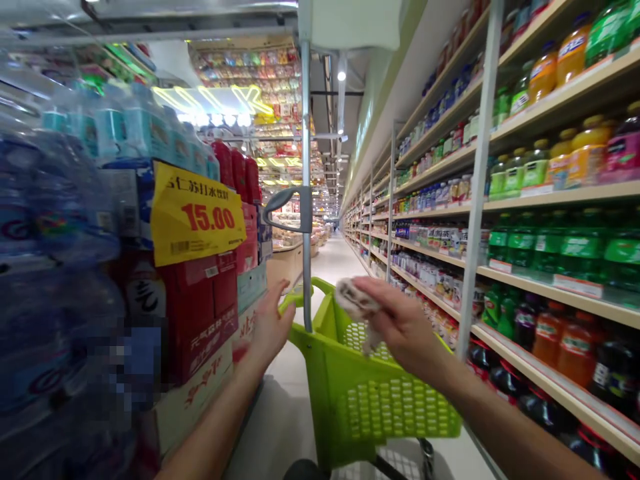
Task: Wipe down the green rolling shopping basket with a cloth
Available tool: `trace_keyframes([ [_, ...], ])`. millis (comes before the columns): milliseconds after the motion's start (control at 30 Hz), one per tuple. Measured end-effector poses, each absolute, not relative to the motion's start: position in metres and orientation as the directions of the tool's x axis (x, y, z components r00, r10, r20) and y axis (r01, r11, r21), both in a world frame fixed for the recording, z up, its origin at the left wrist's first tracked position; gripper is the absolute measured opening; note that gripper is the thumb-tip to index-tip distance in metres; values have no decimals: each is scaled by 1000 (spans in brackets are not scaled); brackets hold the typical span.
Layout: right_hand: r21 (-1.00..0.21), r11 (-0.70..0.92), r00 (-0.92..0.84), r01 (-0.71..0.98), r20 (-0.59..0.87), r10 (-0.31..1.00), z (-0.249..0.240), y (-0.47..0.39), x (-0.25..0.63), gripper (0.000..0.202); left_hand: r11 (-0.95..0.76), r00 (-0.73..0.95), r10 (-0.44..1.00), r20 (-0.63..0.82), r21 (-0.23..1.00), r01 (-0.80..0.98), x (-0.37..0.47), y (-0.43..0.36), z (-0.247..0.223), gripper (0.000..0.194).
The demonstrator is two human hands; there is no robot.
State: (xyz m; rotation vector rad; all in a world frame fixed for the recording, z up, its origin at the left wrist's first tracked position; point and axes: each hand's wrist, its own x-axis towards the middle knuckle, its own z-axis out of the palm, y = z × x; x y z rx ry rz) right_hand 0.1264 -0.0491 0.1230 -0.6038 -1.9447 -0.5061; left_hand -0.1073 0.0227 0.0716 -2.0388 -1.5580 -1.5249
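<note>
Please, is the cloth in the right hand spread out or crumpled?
Crumpled: the cloth is bunched up in the right hand, and part of it hangs loose below.

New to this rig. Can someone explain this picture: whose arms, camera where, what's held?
No robot here: these are a person's own bare arms, seen by a camera worn on their head, looking forward and down. The right hand holds a crumpled, pale cloth over a green shopping cart. The left hand is at the cart's near-left rim; I can't tell whether it grips it. Left of the cart are stacked drink packs with a yellow price sign reading 15.00. On the right, long shelving carries bottled drinks. Much of the cart's inside is hidden.
</note>
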Motion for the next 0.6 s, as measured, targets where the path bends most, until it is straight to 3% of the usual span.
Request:
trace_keyframes([
  [133,249,710,-420,658,904,73,169,19,67,36,-160,-6,866,501,288,944,-113,48,38,58],
  [267,443,589,-600,676,794,91,171,77,38,31,-246,130,864,487,182,952,-122,61,8,61],
  [433,647,592,-830,480,554,67,77,79,50,30,-296,161,877,452,244,924,-129,62,9,63],
  [500,683,592,-863,428,503,44,62,76,54,32,-320,183,877,445,255,913,-131,63,10,65],
  [600,615,562,-770,552,635,62,90,82,52,35,-336,199,870,452,247,909,-132,63,10,63],
])
